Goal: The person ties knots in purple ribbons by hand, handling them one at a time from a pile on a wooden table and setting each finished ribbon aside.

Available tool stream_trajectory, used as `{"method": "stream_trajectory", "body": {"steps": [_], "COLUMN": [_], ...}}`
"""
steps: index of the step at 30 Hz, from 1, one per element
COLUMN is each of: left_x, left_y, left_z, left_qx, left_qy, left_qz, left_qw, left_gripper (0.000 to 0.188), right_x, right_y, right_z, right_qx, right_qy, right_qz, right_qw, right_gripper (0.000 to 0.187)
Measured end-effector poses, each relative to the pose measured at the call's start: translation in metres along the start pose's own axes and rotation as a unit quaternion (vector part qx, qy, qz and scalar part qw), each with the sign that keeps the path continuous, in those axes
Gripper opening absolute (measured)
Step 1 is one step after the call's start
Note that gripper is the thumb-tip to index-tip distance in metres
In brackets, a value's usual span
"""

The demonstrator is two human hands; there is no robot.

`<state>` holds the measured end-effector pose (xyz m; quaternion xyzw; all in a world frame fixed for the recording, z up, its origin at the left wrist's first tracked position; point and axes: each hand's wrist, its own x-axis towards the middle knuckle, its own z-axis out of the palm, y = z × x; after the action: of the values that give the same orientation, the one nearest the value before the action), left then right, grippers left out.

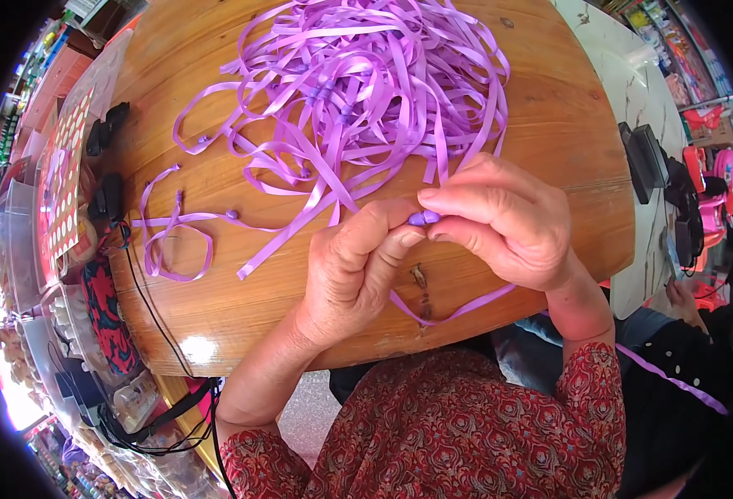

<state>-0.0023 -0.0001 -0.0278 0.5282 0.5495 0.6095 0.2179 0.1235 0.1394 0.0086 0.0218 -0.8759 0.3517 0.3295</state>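
Observation:
Between my two hands, just above the wooden table, is a small knot (423, 218) in a purple satin ribbon. My left hand (355, 264) pinches the knot's left side between thumb and forefinger. From the other side my right hand (503, 218) closes its thumb and fingertips on it. Part of this ribbon (456, 314) loops below my hands near the table's front edge. Beyond them lies a large tangled heap of purple ribbon (383, 79), with several small knots in it. A looser knotted piece of ribbon (204, 218) rests left of my left hand.
The round-cornered wooden table (549, 125) has a marbled white surface (624, 91) to its right, with a black device (649, 162) on it. Black cables (154, 303) run down the left side, beside clear plastic bins (75, 324). Another person's hand (684, 299) shows at the right.

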Motion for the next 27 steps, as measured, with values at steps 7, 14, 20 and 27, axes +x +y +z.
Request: {"method": "stream_trajectory", "body": {"steps": [7, 14, 20, 27], "left_x": [-0.002, 0.002, -0.002, 0.005], "left_y": [0.0, 0.008, 0.001, 0.007], "left_z": [0.0, -0.009, -0.011, -0.015], "left_qx": [-0.021, 0.009, 0.036, 0.081], "left_qy": [-0.001, -0.078, -0.086, -0.091], "left_qz": [-0.018, 0.052, 0.101, 0.118], "left_qw": [1.0, 0.996, 0.99, 0.986], "left_gripper": [0.009, 0.011, 0.012, 0.012], "right_x": [0.0, -0.003, -0.001, -0.004], "right_y": [0.003, 0.0, -0.004, -0.001], "right_z": [0.0, -0.001, -0.005, 0.0], "right_qx": [-0.097, -0.07, 0.01, 0.149], "right_qy": [0.007, 0.007, -0.066, -0.132], "right_qz": [-0.09, -0.133, -0.065, 0.094], "right_qw": [0.991, 0.989, 0.996, 0.975], "right_gripper": [0.032, 0.029, 0.024, 0.025]}}
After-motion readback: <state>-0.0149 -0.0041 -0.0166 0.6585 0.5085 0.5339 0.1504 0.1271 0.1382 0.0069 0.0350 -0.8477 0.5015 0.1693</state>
